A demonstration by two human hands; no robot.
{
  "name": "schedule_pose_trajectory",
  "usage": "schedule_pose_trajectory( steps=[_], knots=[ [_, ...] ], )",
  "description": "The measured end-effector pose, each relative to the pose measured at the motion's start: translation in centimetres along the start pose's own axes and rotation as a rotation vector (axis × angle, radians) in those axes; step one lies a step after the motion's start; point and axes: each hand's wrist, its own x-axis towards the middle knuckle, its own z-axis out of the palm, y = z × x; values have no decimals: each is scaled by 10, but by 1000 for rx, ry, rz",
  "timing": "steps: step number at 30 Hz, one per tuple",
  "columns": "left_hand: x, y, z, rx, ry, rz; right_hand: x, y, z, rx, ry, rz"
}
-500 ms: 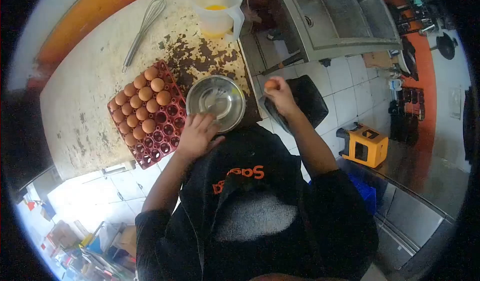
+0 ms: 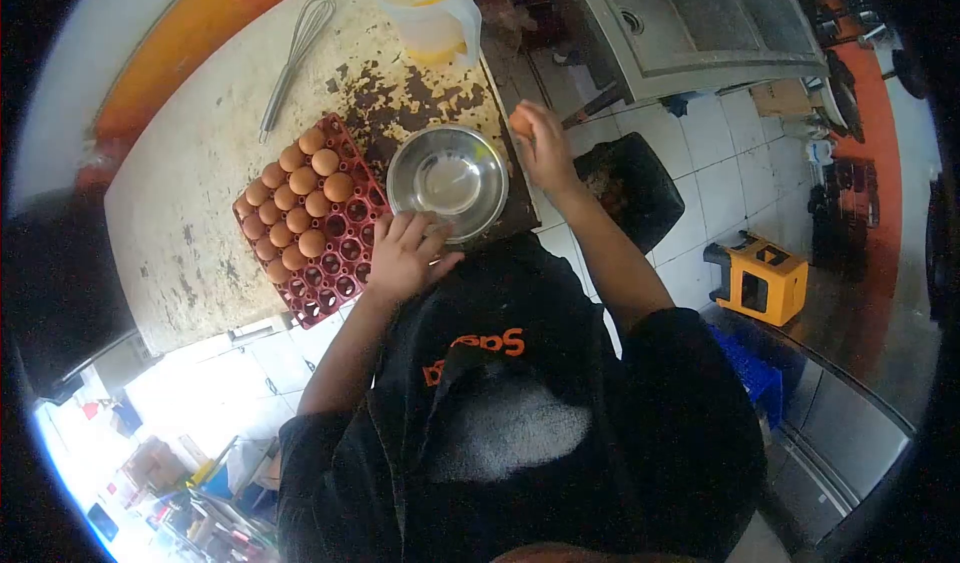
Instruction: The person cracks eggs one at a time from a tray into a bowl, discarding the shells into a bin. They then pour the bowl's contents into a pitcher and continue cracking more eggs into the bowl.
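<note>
A brown egg (image 2: 520,121) is held in the fingers of my right hand (image 2: 548,158), raised by the table edge to the right of the metal bowl. My left hand (image 2: 402,258) lies with fingers spread at the near-left rim of the shiny bowl (image 2: 492,213), its fingertips touching it. Something clear and shiny seems to lie in the bowl's bottom. Left of the bowl, a red egg tray (image 2: 335,251) carries several brown eggs (image 2: 297,221) in its far-left part; the cups nearest my left hand hold none.
A whisk (image 2: 292,73) and a translucent jug (image 2: 425,25) with yellow liquid stand farther back on the worn table (image 2: 180,223). Right of the table are a black bin (image 2: 655,188) with debris inside, a metal sink (image 2: 650,38) and a yellow stool (image 2: 768,281).
My right hand has moved with the egg from over the black bin toward the bowl. My left hand stays at the bowl's rim. The whole view has shifted slightly.
</note>
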Motion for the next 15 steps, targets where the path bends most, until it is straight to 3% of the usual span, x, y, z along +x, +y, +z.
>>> schedule_pose_trajectory(
  steps=[2,6,8,9,13,15],
  knots=[
    [1,-2,-11,9,14,-61,-11,22,14,1,-133,5],
    [14,-13,-23,39,80,-144,12,-24,-16,-36,-124,68],
    [26,-16,-23,18,159,-164,17,-55,-26,391,-184,178],
    [37,-11,-29,-14,116,-167,22,-70,-33,454,-436,274],
    [66,-4,-36,-90,114,-150,21,-112,-20,668,-647,261],
    [65,-9,-35,-138,-34,-123,19,-113,-12,676,-663,260]
  ],
)
